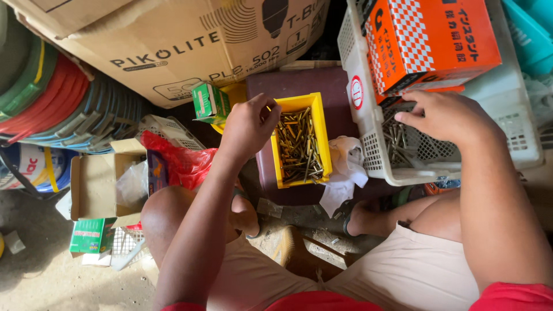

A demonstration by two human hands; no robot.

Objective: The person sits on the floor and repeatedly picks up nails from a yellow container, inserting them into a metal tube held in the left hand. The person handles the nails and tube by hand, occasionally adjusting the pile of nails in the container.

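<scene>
While both hands work, orange box (432,40) over basket (518,138), beside yellow bin (320,138).

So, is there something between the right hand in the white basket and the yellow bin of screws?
Nothing solid blocks it. Between the right hand and the yellow bin are only the white basket wall and a crumpled white cloth.
</scene>
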